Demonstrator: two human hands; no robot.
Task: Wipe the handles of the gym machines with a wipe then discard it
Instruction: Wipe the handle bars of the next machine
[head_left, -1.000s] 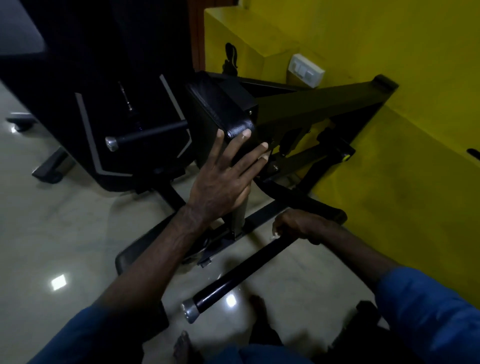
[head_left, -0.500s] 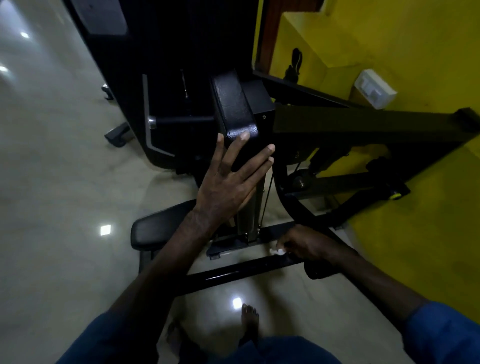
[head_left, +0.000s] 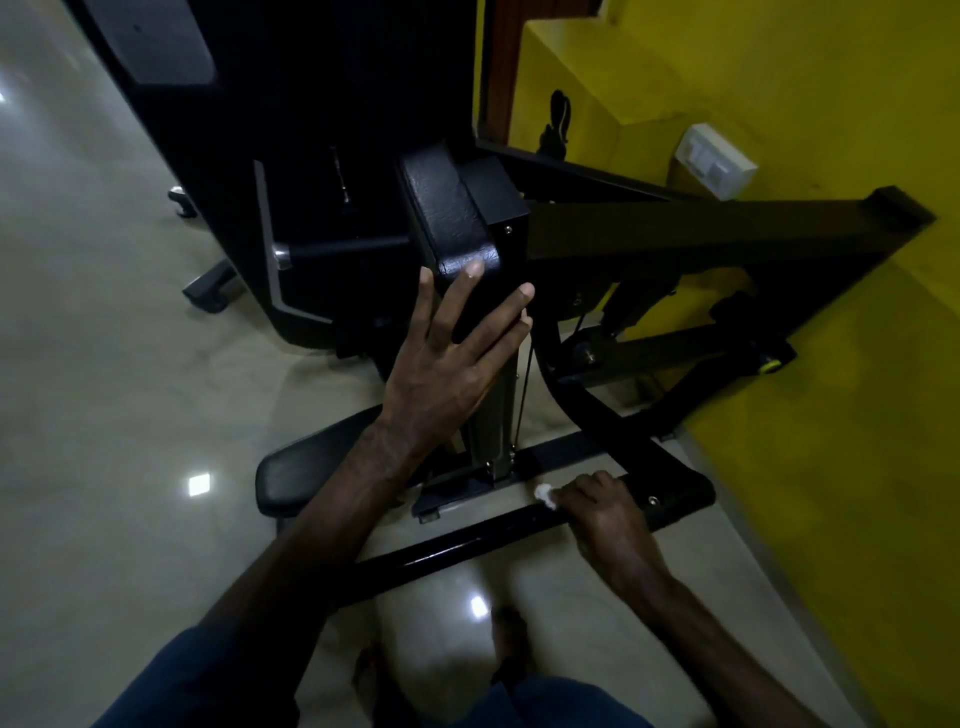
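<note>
Right hand was curled round the black handle bar with the white wipe bunched under the fingers, looked like mid-wipe. Left hand was spread flat against the chest pad, probably bracing. Seat pad and frame crossbars crowded the bar; yellow wall sat near on the right.

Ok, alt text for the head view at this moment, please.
The right hand grips a white wipe around a black machine handle low near the floor. The left hand rests with straight fingers against a black padded support. A yellow wall stands to the right.
</note>
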